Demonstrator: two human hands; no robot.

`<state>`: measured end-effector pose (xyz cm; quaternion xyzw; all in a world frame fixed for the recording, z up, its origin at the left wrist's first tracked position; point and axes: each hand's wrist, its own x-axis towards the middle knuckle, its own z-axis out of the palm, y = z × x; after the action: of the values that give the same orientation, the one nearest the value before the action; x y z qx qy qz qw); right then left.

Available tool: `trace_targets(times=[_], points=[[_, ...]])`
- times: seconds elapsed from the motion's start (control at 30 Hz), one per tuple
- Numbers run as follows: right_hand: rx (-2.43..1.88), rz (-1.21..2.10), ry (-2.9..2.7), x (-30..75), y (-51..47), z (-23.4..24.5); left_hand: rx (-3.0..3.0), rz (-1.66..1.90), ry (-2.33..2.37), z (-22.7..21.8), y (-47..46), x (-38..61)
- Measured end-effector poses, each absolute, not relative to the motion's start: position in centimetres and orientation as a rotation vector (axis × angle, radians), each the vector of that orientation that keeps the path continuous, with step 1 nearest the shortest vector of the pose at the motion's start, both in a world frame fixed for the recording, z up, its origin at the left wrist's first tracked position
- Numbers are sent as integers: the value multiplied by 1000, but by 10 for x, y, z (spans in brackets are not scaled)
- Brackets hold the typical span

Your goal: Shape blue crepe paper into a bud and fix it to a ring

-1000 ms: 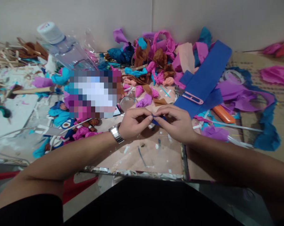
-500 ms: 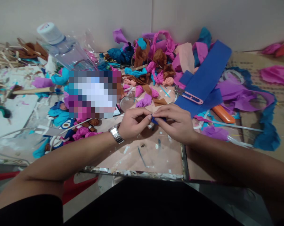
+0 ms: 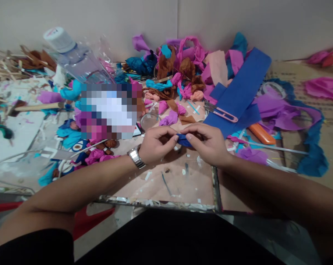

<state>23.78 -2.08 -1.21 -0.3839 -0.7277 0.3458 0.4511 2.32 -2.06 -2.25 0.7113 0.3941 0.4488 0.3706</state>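
A small piece of dark blue crepe paper (image 3: 185, 141) is pinched between my two hands over the middle of the worktable. My left hand (image 3: 159, 143), with a metal watch at the wrist, grips its left end with thumb and fingertips. On the other end, the thumb and fingers of my right hand (image 3: 209, 142) are closed. Fingers partly hide the piece. Beyond my right hand lie wide strips of blue crepe paper (image 3: 240, 86), with pink-handled thread snips (image 3: 223, 112) resting on them.
Crumpled purple, pink, brown and teal paper (image 3: 188, 68) is heaped along the wall. A large clear bottle (image 3: 85, 60) with a white cap stands at back left. An orange-handled tool (image 3: 262, 133) lies to the right. Wood sticks (image 3: 6, 70) fill the far left. Paper scraps litter the board (image 3: 155, 187).
My right thumb and fingers have shifted slightly on the blue paper, and more of it shows between my hands. The things on the table stay where they were.
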Motion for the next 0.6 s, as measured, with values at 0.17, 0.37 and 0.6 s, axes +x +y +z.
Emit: trace_targets(times=[0.17, 0.37, 0.6], points=[[-1106, 1008, -1757, 236, -20, -10, 1848, 1159, 1014, -22, -20, 23], [-1136, 1003, -1757, 234, -20, -13, 1940, 1139, 988, -21, -20, 23], [-959, 771, -1831, 235, -19, -21, 1667, 1130, 1038, -25, -17, 23]])
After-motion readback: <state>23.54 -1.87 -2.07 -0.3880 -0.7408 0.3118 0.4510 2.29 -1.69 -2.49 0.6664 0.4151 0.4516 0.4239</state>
